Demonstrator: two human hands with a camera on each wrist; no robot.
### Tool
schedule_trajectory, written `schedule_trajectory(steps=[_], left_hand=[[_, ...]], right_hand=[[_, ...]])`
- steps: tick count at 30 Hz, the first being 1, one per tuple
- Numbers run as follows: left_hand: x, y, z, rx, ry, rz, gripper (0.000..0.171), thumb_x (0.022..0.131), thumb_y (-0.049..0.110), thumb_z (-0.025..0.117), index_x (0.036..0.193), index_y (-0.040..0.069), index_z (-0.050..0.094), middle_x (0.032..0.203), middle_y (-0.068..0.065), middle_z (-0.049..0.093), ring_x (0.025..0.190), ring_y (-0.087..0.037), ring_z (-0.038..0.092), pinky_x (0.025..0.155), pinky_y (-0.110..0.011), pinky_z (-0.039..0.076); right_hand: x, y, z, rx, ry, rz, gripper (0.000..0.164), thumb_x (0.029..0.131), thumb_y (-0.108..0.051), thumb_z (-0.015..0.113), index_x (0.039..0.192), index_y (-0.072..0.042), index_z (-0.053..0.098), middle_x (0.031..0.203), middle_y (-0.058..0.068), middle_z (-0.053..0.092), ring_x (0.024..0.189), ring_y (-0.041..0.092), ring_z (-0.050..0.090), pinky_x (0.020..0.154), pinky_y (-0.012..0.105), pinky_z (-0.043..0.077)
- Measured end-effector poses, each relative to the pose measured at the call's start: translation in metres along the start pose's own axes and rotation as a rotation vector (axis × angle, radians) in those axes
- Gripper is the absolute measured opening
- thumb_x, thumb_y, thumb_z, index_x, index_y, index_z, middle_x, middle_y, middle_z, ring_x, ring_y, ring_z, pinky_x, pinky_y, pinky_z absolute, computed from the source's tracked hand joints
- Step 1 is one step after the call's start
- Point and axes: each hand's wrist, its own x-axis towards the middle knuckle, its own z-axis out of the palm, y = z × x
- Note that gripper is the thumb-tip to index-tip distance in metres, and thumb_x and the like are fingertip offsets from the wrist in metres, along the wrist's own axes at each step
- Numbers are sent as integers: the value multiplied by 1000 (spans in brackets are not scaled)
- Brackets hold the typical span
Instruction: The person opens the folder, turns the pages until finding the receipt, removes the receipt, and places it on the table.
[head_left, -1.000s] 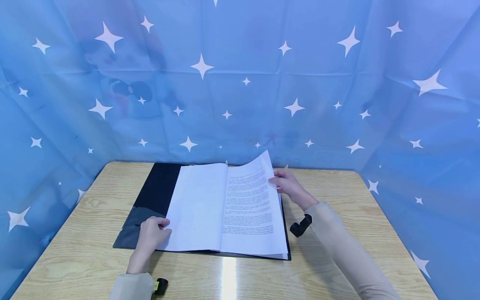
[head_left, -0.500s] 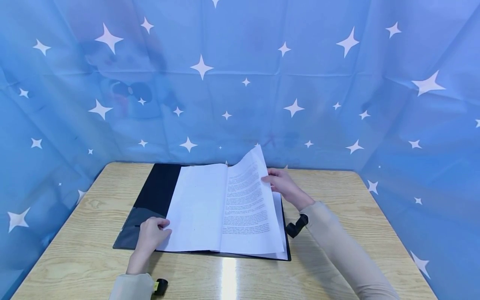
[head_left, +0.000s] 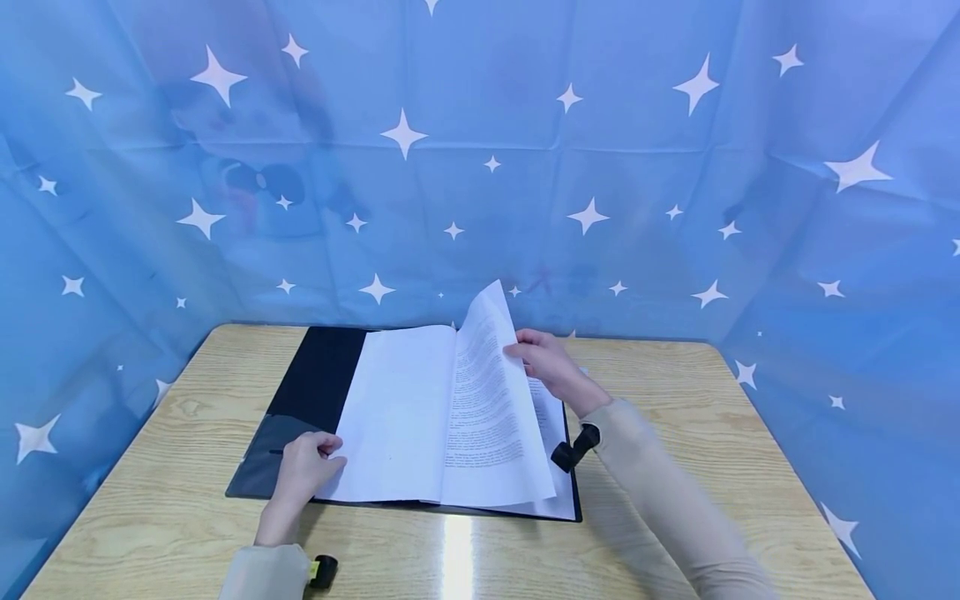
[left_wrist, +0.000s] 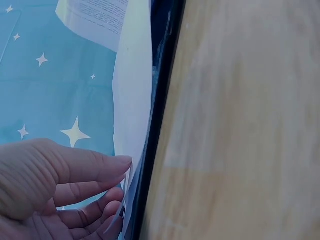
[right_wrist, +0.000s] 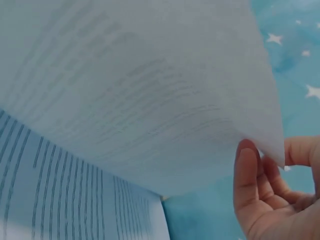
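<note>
A blue cloth backdrop (head_left: pixel 480 192), scattered with white four-pointed stars (head_left: pixel 404 133), hung behind and along both sides of a pale wood-grain table (head_left: pixel 172 500) with rounded far corners. Creases crossed the backdrop, and a bright streak of reflected light (head_left: pixel 457 554) lay on the table's near part.

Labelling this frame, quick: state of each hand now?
Left hand: closed, pinching the left pages at their edge.
Right hand: closed, pinching the raised page by its outer edge.
</note>
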Motion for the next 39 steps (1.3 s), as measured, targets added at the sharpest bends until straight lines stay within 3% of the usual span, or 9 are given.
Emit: schedule_trajectory(steps=[20,29,39], left_hand=[[3,6,3,-40,-7,30,17,75,3,71,89,-6,67,74,-7,59,68,-19,51,63,-31,45],[4,27,4,-88,60,162,12,76,1,72,86,-5,69,70,-5,58,64,-16,50,57,-24,43],[1,51,-1,-121,93,209,10,77,1,72,86,-2,70,73,-4,59,64,-14,50,57,-22,43]], right_hand=[[10,-9,34,73,-29,-36,29,92,-12,56,116,3,54,113,16,57,92,23,58,82,35,49],[14,-12,49,106,-10,-10,30,90,-11,58,117,2,56,111,14,58,91,22,57,82,35,48],[17,-21,64,187,-31,-25,28,89,-7,58,115,3,57,109,12,59,92,19,57,85,34,48]])
